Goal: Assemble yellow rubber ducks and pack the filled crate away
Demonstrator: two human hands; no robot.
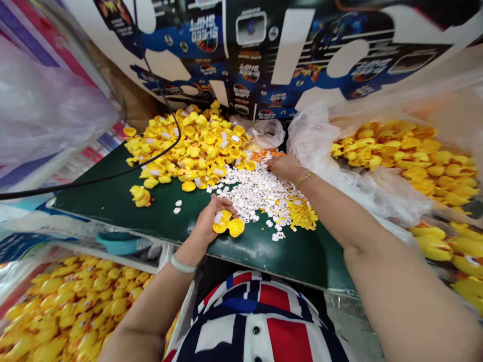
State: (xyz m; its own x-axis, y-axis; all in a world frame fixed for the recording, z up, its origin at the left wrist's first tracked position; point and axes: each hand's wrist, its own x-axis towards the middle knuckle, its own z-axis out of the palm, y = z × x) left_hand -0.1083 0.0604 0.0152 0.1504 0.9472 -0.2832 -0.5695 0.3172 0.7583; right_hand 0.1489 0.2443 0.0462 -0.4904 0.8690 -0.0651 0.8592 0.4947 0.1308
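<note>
One green table (113, 197) crosses the middle of the frame, bearing a yellow heap (196, 138) left of upper centre. Remotely, I see the left hand (210, 215), below centre, curled around an opened yellow shell (234, 228), which I judge light and rather stiff, best held by its rim. The right hand (286, 168) is among tiny orange pieces (268, 153), upper centre; whether it grips, I cannot tell.

One head-worn view faces forward and down, close above the green table (260, 256).
</note>
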